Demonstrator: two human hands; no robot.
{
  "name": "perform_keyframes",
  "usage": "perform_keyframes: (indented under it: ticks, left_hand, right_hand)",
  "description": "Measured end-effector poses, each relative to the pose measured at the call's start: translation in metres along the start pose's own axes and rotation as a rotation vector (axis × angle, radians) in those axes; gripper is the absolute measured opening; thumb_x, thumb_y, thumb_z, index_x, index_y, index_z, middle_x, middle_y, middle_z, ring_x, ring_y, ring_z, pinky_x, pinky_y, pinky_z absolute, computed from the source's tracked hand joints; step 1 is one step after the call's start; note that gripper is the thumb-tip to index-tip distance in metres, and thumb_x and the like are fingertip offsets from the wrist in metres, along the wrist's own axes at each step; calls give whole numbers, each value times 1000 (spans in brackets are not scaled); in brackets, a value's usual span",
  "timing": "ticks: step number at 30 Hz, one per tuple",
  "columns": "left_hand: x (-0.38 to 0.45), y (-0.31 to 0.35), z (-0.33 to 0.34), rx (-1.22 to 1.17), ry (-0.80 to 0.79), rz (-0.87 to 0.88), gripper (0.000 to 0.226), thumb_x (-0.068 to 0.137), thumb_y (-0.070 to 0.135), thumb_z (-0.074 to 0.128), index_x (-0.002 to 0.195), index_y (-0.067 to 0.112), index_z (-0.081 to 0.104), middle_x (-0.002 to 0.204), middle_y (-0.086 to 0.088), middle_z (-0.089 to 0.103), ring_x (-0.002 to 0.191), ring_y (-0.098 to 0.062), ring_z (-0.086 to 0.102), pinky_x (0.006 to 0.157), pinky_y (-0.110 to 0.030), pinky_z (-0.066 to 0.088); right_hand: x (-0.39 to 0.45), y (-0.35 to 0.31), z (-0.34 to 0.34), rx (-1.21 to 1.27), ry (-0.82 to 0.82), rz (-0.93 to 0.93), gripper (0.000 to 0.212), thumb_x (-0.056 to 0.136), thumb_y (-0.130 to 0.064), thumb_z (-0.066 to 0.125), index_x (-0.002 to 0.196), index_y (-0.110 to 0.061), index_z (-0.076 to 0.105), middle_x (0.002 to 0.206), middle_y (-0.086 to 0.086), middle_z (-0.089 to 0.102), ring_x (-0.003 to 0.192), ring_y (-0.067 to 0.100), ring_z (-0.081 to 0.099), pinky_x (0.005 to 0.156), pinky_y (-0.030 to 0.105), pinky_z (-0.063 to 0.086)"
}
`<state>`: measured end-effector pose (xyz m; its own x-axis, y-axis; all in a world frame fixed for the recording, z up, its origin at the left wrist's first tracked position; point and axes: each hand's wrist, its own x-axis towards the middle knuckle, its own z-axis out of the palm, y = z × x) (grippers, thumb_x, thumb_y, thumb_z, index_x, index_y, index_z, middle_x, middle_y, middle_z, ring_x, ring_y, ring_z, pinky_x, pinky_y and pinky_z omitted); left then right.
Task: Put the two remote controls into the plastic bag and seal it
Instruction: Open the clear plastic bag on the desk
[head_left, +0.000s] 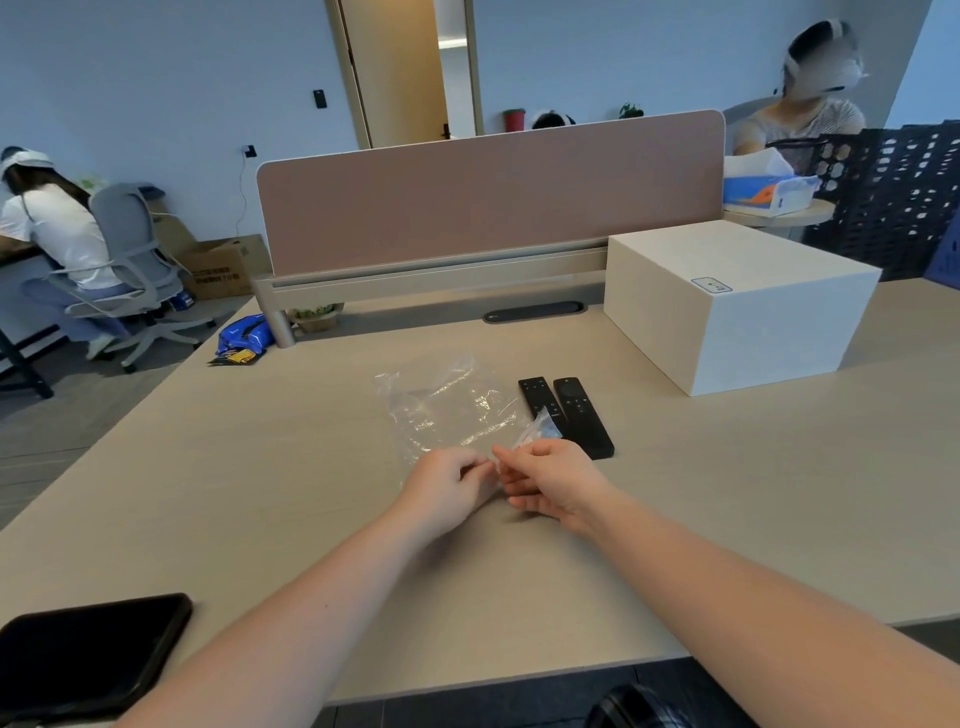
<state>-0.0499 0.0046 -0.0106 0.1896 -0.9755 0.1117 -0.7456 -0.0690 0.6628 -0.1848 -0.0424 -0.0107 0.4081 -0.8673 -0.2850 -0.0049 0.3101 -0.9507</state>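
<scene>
A crumpled clear plastic bag (447, 410) lies on the desk in the middle of the view. Its near edge is pinched between my left hand (447, 488) and my right hand (550, 480), which meet just in front of it. Part of the bag's edge sticks up above my right fingers. Two black remote controls (539, 397) (582, 415) lie side by side on the desk, just right of the bag and beyond my right hand, outside the bag.
A white box (737, 306) stands at the back right of the desk (260, 493). A black phone (88, 654) lies at the near left corner. A pink divider panel (488, 192) closes the far edge. Other people sit at the left and back right.
</scene>
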Motion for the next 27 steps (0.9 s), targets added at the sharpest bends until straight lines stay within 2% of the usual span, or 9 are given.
perform_keyframes:
  ticks: [2,5,9,13,15,18,20,23,27]
  left_hand:
    - [0,1,0,-5,-4,-5,32,88,19,56,56,18,53,53,2,45,60,-20,40,60,-30,35]
    - [0,0,0,14,-8,-7,22,88,17,57,71,5,63,65,-5,54,65,-21,44,63,-30,37]
    - [-1,0,-2,45,31,0,16,85,19,62,71,11,66,68,-5,59,66,-21,51,63,-29,40]
    - [1,-1,0,95,85,1,14,86,16,58,74,10,62,78,-10,69,76,-29,59,67,-34,45]
    - [3,1,2,130,86,20,12,86,15,55,79,8,62,84,-12,70,81,-31,60,69,-35,46]
    - [9,-1,-9,81,136,-52,13,86,9,53,75,13,58,84,-13,71,83,-32,62,70,-34,45]
    - [15,-6,-21,40,205,-71,14,86,7,53,77,18,54,78,-11,69,79,-31,62,69,-34,45]
    - [12,-2,-31,75,152,43,17,85,4,51,91,20,49,72,-9,65,71,-30,57,65,-34,42]
    - [8,7,-29,377,41,161,20,82,5,49,87,9,69,72,0,48,81,-28,54,64,-29,36]
  right_hand:
    - [0,1,2,-61,9,-3,23,81,-25,73,70,-8,63,69,8,62,59,15,59,49,21,54]
    - [0,2,4,-109,27,-26,20,81,-21,73,69,-9,62,65,6,61,56,12,57,46,18,53]
    - [-2,4,4,-165,46,-84,22,83,-12,70,65,-11,59,62,7,61,51,11,54,45,18,49]
    - [-3,1,5,-312,91,-151,27,85,-15,68,62,-15,56,59,3,61,46,10,48,43,17,42]
    - [-1,-1,6,-358,105,-168,27,85,-15,68,62,-15,55,59,1,61,48,9,49,46,18,43]
    - [-1,0,4,-469,121,-179,30,83,-12,67,57,-16,52,64,5,64,49,10,50,53,22,44]
    - [-3,2,0,-462,147,-159,26,82,-6,61,59,-12,51,66,7,64,43,8,49,46,21,41]
    - [-5,2,-1,-359,204,-133,15,80,-1,49,66,-8,50,60,4,64,32,7,48,40,19,38]
    - [-4,3,3,-270,247,-127,13,82,-2,45,72,-7,50,58,7,62,33,9,52,45,25,43]
